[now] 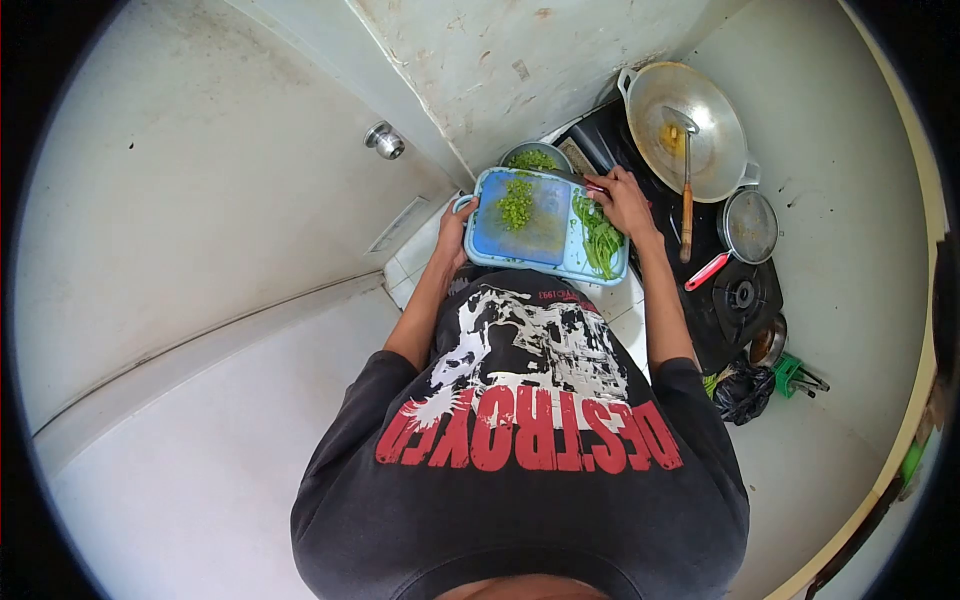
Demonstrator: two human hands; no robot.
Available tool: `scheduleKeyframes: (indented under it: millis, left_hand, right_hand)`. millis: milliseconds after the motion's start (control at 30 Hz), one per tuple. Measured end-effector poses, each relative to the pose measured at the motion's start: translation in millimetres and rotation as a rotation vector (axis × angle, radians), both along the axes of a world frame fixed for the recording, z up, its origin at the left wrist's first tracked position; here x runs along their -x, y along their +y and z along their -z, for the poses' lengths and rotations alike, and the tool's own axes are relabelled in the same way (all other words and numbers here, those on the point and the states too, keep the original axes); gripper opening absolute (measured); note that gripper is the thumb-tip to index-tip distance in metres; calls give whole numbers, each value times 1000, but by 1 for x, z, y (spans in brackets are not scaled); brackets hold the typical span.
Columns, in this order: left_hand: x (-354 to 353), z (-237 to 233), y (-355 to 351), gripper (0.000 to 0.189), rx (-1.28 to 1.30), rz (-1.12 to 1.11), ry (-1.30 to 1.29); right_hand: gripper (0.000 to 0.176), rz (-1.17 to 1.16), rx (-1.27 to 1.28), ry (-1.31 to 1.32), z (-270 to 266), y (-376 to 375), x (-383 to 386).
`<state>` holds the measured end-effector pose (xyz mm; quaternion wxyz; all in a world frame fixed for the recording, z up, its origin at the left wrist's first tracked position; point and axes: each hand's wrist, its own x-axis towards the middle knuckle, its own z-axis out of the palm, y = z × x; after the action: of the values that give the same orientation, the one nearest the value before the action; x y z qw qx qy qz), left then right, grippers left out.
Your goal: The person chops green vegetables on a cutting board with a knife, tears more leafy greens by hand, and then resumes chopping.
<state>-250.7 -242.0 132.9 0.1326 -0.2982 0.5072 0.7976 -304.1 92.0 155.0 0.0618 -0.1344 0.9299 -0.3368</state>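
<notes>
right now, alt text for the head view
A person in a black T-shirt holds a blue cutting board at its left edge with the left hand, while the right hand rests on long green stalks. Chopped greens lie on the board; a wok sits beyond on a stove.

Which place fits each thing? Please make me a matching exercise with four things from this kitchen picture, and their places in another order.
Things
1. ladle
2. left hand
3. small pan
4. chopped greens

Places
A. on the blue cutting board
B. in the wok
C. gripping that board's left edge
D. on the black stove, beside the wok

Pairs: 1-B, 2-C, 3-D, 4-A
</notes>
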Motion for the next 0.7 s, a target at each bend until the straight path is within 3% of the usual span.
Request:
scheduleKeyframes:
  millis: [400,700]
  left_hand:
    - [8,-3,-6,35,-44,32,2]
    - [11,-1,-13,37,-3,93,-14]
  right_hand:
    - [38,-159,188,-102,-57,-6,-75]
    - [32,-120,154,-96,-47,-38,-90]
